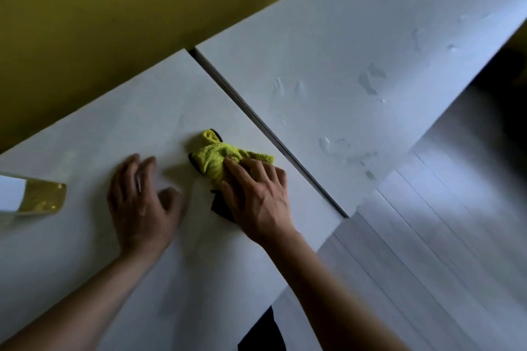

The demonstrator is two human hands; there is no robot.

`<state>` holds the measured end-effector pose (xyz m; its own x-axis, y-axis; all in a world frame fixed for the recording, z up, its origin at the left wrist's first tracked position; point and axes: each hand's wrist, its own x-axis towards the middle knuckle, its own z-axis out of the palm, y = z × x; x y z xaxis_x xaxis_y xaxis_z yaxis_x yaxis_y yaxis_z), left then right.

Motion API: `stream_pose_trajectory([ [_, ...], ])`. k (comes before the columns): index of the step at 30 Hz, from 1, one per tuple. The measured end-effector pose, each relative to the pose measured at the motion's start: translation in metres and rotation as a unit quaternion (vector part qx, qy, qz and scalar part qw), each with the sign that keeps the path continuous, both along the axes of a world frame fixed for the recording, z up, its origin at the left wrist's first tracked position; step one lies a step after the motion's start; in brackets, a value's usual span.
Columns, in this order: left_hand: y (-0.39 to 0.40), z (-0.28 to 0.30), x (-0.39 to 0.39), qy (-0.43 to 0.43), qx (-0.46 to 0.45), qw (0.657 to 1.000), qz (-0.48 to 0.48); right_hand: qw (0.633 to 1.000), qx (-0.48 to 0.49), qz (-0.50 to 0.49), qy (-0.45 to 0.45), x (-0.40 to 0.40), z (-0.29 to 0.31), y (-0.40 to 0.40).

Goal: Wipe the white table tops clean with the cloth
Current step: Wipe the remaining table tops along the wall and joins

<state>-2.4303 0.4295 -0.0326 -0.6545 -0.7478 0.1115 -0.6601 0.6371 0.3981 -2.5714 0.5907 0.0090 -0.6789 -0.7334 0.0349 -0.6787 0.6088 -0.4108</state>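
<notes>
We are in the wiping step on the near table top (119, 128): our right hand (256, 194) presses down on the bunched yellow cloth (219, 155), fingers spread over it and bent a little at the tips, so it looks more pressed than gripped. The cloth lies toward the right edge of this top, close to the narrow gap (268, 128) that parts it from the far table top (356, 37). Our left hand (142, 196) rests flat and released on the bare surface just left of the cloth, holding nothing and seemingly bracing us

The far top carries wet smears and droplets (370, 80), so we judge that it is not yet wiped; the next move likely calls for carrying the cloth across the gap and sweeping those marks with firm, even pressure

At the left edge stands a yellowish container (37, 198), only partly in view. Behind the tables runs an olive-yellow wall (99, 8); pale floorboards (442, 236) lie to the right
</notes>
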Motion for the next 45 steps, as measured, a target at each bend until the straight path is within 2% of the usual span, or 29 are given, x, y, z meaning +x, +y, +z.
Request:
stream_pose_trajectory([
  [2,0.003,0.009,-0.015,0.040,0.014,0.999,-0.009,0.999,-0.042,-0.020,-0.012,-0.001,-0.003,0.016],
  [3,0.006,0.016,-0.027,0.059,0.016,0.997,-0.037,0.996,-0.065,-0.067,-0.002,-0.003,-0.006,0.028],
  [6,0.023,0.039,-0.073,0.090,-0.009,0.978,-0.187,0.952,-0.071,-0.296,0.038,-0.013,-0.017,0.084],
  [8,0.041,0.044,-0.104,0.085,-0.031,0.953,-0.287,0.912,-0.033,-0.408,0.014,-0.016,-0.022,0.121],
  [11,0.069,0.034,-0.138,0.015,-0.053,0.926,-0.374,0.884,-0.027,-0.466,-0.034,-0.017,-0.025,0.146],
  [14,0.082,0.019,-0.149,-0.055,-0.048,0.922,-0.380,0.874,-0.041,-0.475,-0.092,-0.020,-0.024,0.148],
  [22,0.086,0.004,-0.150,-0.122,-0.079,0.922,-0.358,0.912,-0.037,-0.404,-0.064,-0.027,-0.027,0.157],
  [33,0.089,0.002,-0.155,-0.146,-0.106,0.916,-0.359,0.909,-0.068,-0.409,-0.040,-0.047,-0.029,0.151],
  [35,0.088,0.004,-0.155,-0.126,-0.076,0.923,-0.355,0.908,-0.041,-0.414,-0.049,-0.047,-0.027,0.149],
  [38,0.082,0.015,-0.153,-0.031,0.042,0.944,-0.326,0.901,0.015,-0.433,-0.009,-0.052,-0.016,0.138],
  [39,0.078,0.023,-0.150,0.011,0.076,0.949,-0.306,0.909,-0.006,-0.417,0.011,-0.053,-0.008,0.128],
  [41,0.063,0.038,-0.137,0.077,0.092,0.961,-0.249,0.942,-0.094,-0.320,0.036,-0.047,0.005,0.098],
  [43,0.041,0.048,-0.115,0.115,0.070,0.976,-0.172,0.970,-0.169,-0.171,0.033,-0.035,0.010,0.059],
  [45,0.018,0.044,-0.086,0.115,0.042,0.988,-0.095,0.980,-0.199,-0.015,0.009,-0.019,0.004,0.016],
])
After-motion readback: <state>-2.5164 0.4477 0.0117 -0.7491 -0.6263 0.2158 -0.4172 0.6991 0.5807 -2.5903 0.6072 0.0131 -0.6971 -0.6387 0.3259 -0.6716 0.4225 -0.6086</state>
